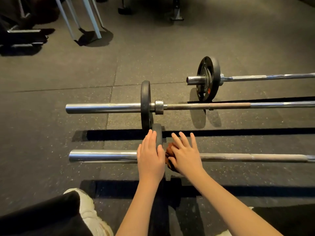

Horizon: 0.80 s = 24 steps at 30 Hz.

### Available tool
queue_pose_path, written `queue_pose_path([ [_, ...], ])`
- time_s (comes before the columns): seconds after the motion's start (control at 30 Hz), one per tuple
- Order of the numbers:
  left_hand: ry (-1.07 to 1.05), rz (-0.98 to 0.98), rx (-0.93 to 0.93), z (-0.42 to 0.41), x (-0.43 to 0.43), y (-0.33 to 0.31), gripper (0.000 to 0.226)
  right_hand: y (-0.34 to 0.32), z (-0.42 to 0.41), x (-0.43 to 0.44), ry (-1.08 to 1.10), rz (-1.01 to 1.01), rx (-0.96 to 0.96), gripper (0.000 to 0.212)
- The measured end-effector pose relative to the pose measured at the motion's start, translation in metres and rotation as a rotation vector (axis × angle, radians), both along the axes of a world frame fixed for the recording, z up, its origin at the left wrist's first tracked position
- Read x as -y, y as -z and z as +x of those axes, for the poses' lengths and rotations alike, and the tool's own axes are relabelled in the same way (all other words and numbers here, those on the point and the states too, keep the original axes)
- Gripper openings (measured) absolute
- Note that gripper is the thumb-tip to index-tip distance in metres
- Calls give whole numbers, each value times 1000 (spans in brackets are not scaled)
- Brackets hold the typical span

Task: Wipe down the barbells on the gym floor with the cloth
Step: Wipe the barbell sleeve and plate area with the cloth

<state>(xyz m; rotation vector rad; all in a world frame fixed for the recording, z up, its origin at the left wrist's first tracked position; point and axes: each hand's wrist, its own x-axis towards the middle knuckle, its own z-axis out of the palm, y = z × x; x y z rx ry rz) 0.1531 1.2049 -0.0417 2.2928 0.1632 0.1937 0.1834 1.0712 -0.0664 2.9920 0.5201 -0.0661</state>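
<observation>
step in hand: wiping the near barbell (102,155), judging by where the cloth sits. landmark = its small dark plate (158,132), standing on the gym floor (51,116).

left hand (150,160) lies flat on the plate's left face, fingers straight & together, thumb over the rim; it grips nothing and looks to be steadying the bar. right hand (185,155) is just right of the plate, fingers straight & spread, pressing the brown cloth (169,153) onto the shaft where it meets the plate. the cloth is bunched and mostly hidden under the palm; can't tell if it wraps round the bar.

beyond the plate lies the mid barbell (221,105); the far barbell (264,77) is further beyond & to the right.

next move, prob: slide the cloth along the shaft away from the plate, w/ firm downward pressure. a curl of the fingers round the bar would reach its underside. the left hand should hold the plate so the bar doesn't roll. the sleeve left of the plate & the other 2 bars likely remain.
</observation>
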Motion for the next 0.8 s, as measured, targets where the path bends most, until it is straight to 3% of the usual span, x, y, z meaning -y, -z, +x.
queue_pose_path([
  [0.2,-3,-9,11,2,2,0,55,18,11,-14,176,262,-186,51],
  [0.3,-9,-8,17,0,1,4,56,22,-4,-13,37,350,-154,44],
  [0.43,-2,0,13,-1,3,3,59,26,-1,27,-184,304,-34,38],
  [0.53,1,28,-3,2,3,1,56,17,13,6,55,359,-85,49],
  [0.6,-4,38,-4,1,1,0,56,19,5,-7,139,383,-79,39],
  [0.67,-4,30,-3,-2,1,1,55,28,-8,-1,9,367,-28,27],
  [0.73,-1,27,-5,-4,3,1,56,32,-2,13,-133,344,-65,44],
  [0.8,0,43,-3,-3,5,0,54,21,10,15,-87,396,-61,44],
])
